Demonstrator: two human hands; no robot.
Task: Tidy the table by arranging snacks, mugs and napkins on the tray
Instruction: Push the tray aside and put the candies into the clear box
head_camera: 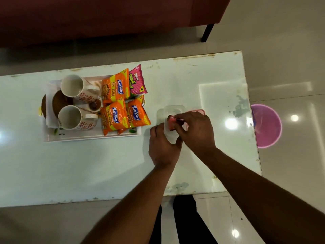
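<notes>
A white tray (91, 137) on the table's left holds two flowered white mugs (73, 86) (70, 118), three orange Kurkure packets (115, 88), a pink Bingo packet (137, 81), round brown coasters (59, 103) and white napkins (51, 120). To the tray's right stands a small clear plastic box (173, 110). My left hand (162, 145) grips the box's near side. My right hand (195, 131) pinches a small red wrapped snack (171, 121) over the box's opening. A pink lid (200, 111) lies behind my right hand, mostly hidden.
The white table (88, 173) has a worn far-right corner and edges. A pink bucket (267, 125) stands on the tiled floor beyond the right edge. A dark red sofa (105, 20) runs along the far side.
</notes>
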